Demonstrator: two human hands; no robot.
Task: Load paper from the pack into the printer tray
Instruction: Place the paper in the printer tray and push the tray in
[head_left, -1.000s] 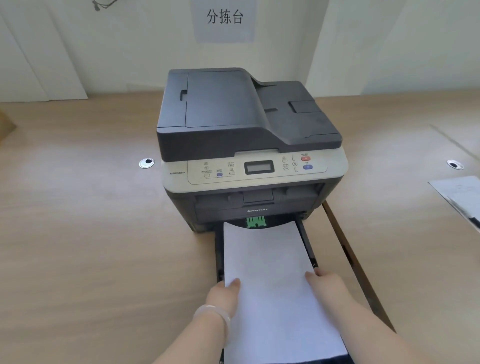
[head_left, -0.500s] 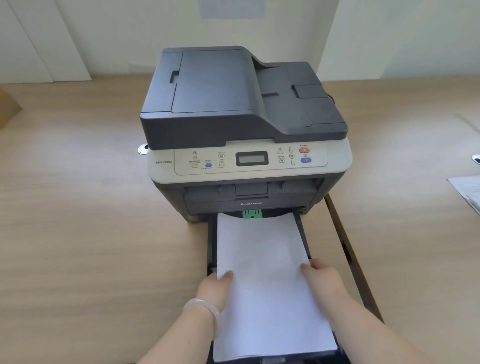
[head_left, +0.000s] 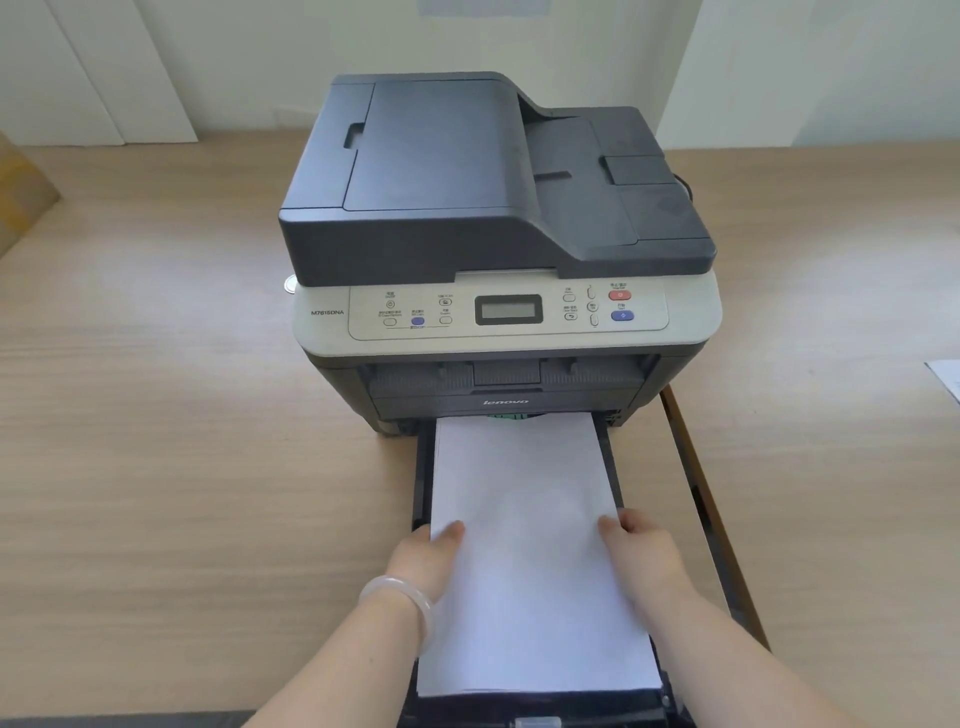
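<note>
Since a second ago: the paper stack has slid further in, its far edge now just under the printer's front lip, and the green guide tab that was clearly exposed is almost covered. Both hands have advanced with it. The view has also come closer to the machine.

Current state: the white paper stack (head_left: 524, 545) lies flat in the pulled-out black plastic paper tray (head_left: 423, 483), which sticks out of the base of the dark grey and beige multifunction printer (head_left: 498, 244) on the light wood-grain desk (head_left: 182, 441). The left hand (head_left: 428, 558) grips the stack's left edge, thumb on top, fingers tucked under or beside the edge, hidden from here. The right hand (head_left: 641, 551) does the same on the right edge. So both are closed on the paper, a narrow pinch at the edges. Pale bangle (head_left: 400, 597) on the left wrist.

Progress, as I read it: paper is out of the pack and in the tray, roughly seated between the side walls. The near end looks close to the tray's front wall. Left to do: let go, check that the stack sits flat under the guides, push the tray shut. The pack itself is not in sight. A loose white sheet (head_left: 948, 376) sits at the desk's far right edge, well apart.
</note>
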